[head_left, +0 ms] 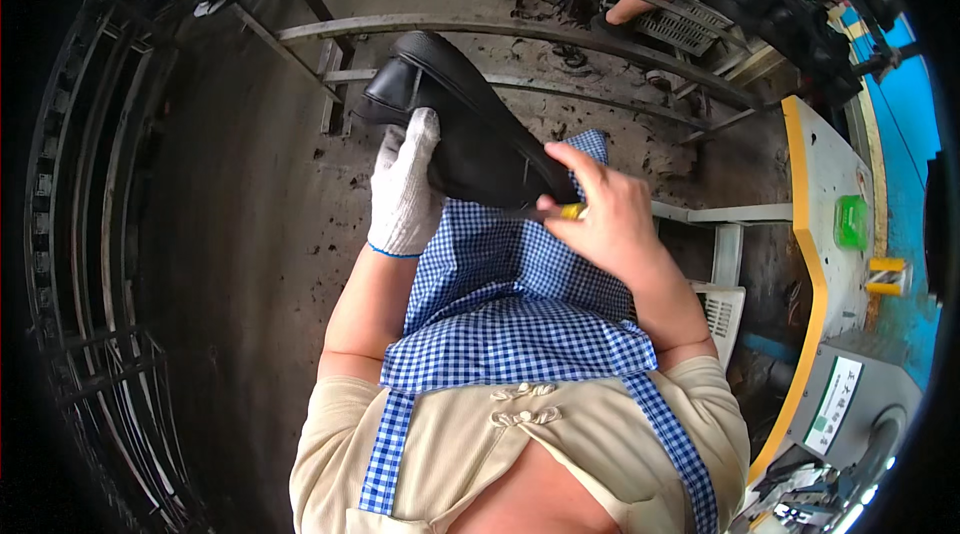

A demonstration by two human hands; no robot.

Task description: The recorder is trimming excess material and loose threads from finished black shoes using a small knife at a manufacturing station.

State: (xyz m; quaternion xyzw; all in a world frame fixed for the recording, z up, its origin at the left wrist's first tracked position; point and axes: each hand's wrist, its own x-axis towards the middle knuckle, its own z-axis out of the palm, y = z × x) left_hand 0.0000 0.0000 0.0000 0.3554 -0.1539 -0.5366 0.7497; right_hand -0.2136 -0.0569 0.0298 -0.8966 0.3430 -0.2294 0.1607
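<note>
Shoe: black leather shoe with a thick dark sole (462, 124), held over the lap, above a blue-and-white checked apron (510, 304), off any worktop.
Axis: long axis runs from upper left to lower right; rounded toe points up-left, away from the body, heel end near the right hand.
Left hand: left hand in a white knitted glove (403, 184), grip closed on the shoe's near side at mid-length, fingers pointing up along the upper.
Right hand: bare right hand (600, 209), grip pinched shut on a small yellow-handled tool (568, 211), its tip at the shoe's lower edge near the heel; tool type too small to tell.
Handling (judgement): light for one hand; sole likely stiff, upper smooth and somewhat yielding, possibly slippery; best hold looks to be across the waist or heel, where the glove gives friction.
Surroundings: grey metal rail frame (480, 29) beyond the shoe; yellow-edged grey worktop (825, 174) at right carrying a green plastic box (852, 222).
</note>
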